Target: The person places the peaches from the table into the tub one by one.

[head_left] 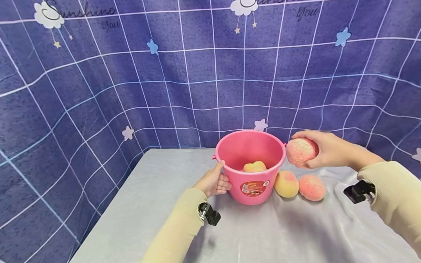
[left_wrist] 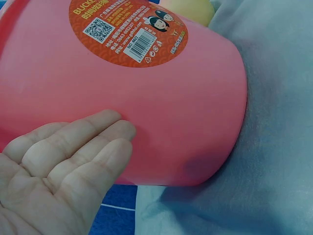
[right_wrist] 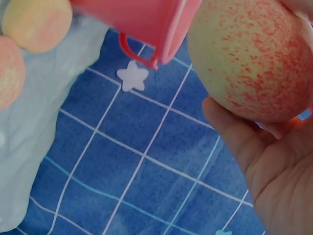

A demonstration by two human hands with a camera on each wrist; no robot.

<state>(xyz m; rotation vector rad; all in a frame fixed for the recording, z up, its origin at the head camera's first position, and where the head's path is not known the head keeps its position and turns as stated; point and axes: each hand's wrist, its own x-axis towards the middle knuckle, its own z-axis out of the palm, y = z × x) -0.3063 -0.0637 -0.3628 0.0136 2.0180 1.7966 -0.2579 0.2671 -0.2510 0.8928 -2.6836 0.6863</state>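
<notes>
A pink bucket [head_left: 250,188] stands upright on the table, an oval label on its front and a yellowish peach [head_left: 255,167] inside. At its left side, my left hand [head_left: 214,180] holds it, thumb at the rim and fingers against the outer wall; the left wrist view shows those fingers [left_wrist: 93,142] close along the wall. My right hand [head_left: 325,148] grips a speckled pink peach [head_left: 300,152] in the air, just right of the bucket's rim. In the right wrist view the held peach [right_wrist: 252,58] shows a pale yellow side with red flecks.
Close to the bucket's right side lie a yellow-orange peach [head_left: 286,184] and a pinker peach [head_left: 312,188]. A grey-white cloth covers the table [head_left: 147,212]. Behind it hangs a blue gridded curtain [head_left: 201,92] with stars and clouds.
</notes>
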